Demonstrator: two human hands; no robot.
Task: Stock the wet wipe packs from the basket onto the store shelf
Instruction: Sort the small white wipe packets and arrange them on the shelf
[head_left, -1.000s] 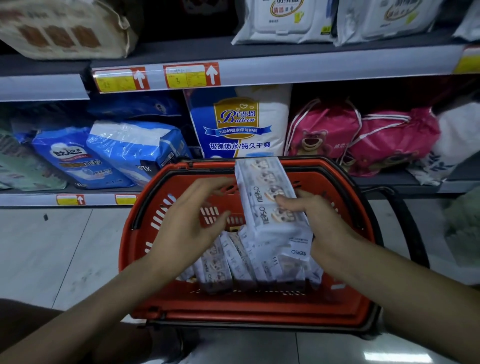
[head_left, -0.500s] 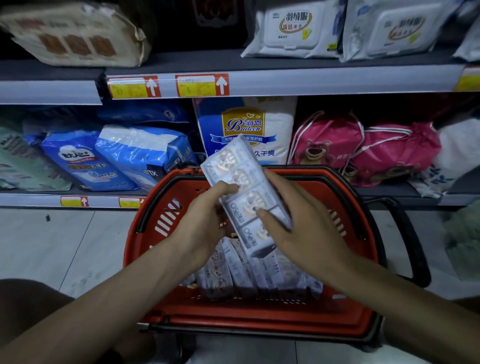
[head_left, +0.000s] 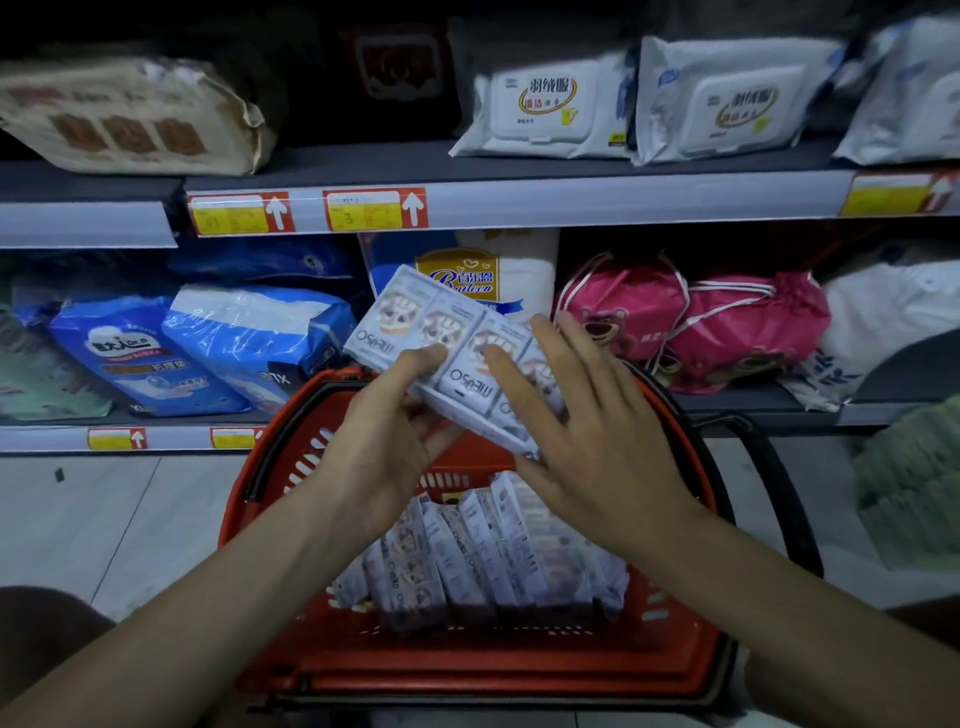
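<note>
A long pale wet wipe multipack (head_left: 447, 332) with cartoon prints is held tilted above the red basket (head_left: 467, 660). My left hand (head_left: 389, 431) grips it from below, thumb on its front face. My right hand (head_left: 582, 431) lies over its right end with the fingers spread flat on it. Several more wipe packs (head_left: 483, 556) stand on edge inside the basket. The upper shelf (head_left: 571, 200) carries white lidded wipe packs (head_left: 545, 104), with a dark gap to their left.
The lower shelf holds blue diaper packs (head_left: 208, 343), a white-and-blue Baileen pack (head_left: 467, 270) and pink drawstring bags (head_left: 685, 322). A beige pack (head_left: 130, 119) lies at the upper left. The basket's black handle (head_left: 779, 493) hangs to the right. Pale floor tiles lie on the left.
The multipack has come up out of the basket and turned from upright to a slanted, nearly crosswise pose. My left hand has taken hold of it; my right hand's fingers have flattened on top.
</note>
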